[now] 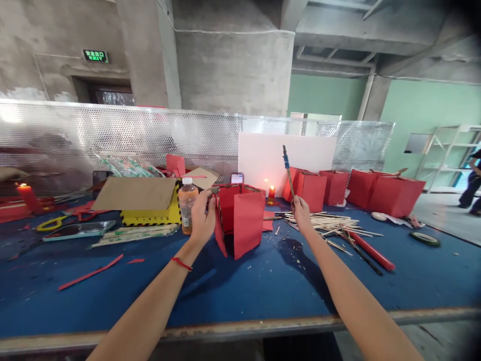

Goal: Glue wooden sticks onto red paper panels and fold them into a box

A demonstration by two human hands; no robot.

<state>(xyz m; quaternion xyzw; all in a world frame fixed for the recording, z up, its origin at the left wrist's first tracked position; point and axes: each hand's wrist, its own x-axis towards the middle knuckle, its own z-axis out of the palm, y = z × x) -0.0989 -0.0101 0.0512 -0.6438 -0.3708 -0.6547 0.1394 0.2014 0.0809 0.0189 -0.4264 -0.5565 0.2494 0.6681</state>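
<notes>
Green EXIT sign (95,56) above doorway (108,91)

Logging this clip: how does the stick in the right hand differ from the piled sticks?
The stick stands upright in the right hand, while the piled sticks lie flat on the blue table. The stick has blue wrapping near its top; the piled sticks show none. Both look thin and wooden.

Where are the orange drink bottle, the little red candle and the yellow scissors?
Clear plastic orange-drink bottle (187,209): head view, on its middle.
Small lit red candle (271,196): head view, on its body.
Yellow plastic-handled scissors (49,223): head view, on one handle.
</notes>
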